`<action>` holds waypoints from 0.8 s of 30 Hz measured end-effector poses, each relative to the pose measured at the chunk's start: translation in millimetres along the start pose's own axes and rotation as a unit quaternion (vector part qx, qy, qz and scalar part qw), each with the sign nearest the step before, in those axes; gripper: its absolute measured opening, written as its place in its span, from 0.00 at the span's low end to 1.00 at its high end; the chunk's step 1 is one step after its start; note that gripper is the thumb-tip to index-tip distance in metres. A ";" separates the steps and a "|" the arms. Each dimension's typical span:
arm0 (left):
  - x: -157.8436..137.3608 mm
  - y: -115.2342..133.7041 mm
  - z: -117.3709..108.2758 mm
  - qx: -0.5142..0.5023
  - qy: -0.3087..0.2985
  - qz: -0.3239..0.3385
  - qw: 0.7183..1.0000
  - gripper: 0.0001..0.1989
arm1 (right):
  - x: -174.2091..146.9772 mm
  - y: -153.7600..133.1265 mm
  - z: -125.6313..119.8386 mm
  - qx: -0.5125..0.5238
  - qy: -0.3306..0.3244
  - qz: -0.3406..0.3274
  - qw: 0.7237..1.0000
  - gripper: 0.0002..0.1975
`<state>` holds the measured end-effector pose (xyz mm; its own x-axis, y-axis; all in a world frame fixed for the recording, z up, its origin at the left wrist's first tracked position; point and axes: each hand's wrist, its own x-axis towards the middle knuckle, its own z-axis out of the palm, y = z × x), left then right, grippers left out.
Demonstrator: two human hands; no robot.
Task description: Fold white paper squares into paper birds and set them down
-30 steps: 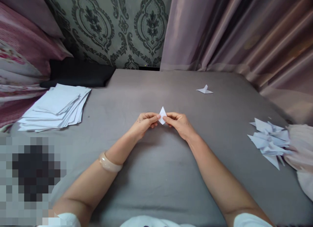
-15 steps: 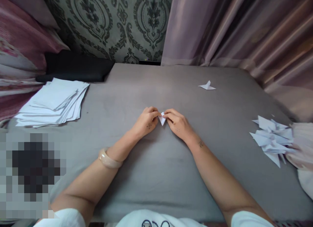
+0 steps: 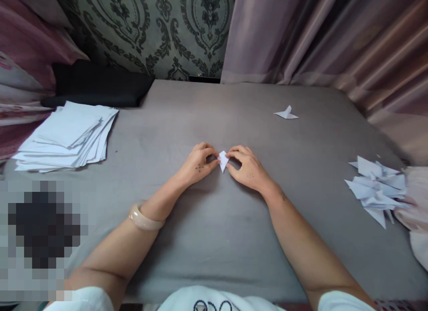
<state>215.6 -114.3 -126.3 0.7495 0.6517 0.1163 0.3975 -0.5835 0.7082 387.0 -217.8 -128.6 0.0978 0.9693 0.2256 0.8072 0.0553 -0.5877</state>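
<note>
A small folded piece of white paper point(image 3: 223, 161), roughly kite-shaped with its point toward me, is between my two hands over the middle of the grey-covered table point(image 3: 214, 239). My left hand point(image 3: 201, 163) pinches its left edge between thumb and fingers. On the opposite edge, the thumb and fingertips of my right hand point(image 3: 246, 166) hold it too. The fine folds are too small to make out. Farther back on the right lies a folded paper figure point(image 3: 286, 113) with a raised point.
At the left is a stack of white paper sheets point(image 3: 67, 137), with a folded black cloth point(image 3: 100, 84) behind it. A heap of folded paper figures point(image 3: 377, 188) lies at the right, against pale fabric point(image 3: 416, 199). Curtains point(image 3: 287, 34) hang along the back right.
My thumbs and fingers have spread slightly apart at the paper's edges, so more of the folded paper shows. The view has shifted a little.
</note>
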 end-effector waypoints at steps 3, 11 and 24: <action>0.2 -1.8 0.3 -0.009 0.000 0.000 1.000 0.10 | 0.4 2.9 -2.5 0.018 -0.017 -0.005 1.000 0.12; 0.9 -0.3 -2.5 -0.025 -0.013 -0.008 1.000 0.10 | 2.5 5.7 -1.6 0.036 -0.008 0.002 0.999 0.10; 2.3 -4.3 -3.8 -0.044 -0.030 -0.009 0.999 0.10 | 1.0 0.2 -5.4 0.011 -0.033 0.011 0.999 0.14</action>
<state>213.6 -108.5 -126.4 0.7741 0.6300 0.0624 0.3653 -0.5249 0.7688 390.4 -218.1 -124.3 0.0763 0.9838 0.1619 0.7921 0.0388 -0.6092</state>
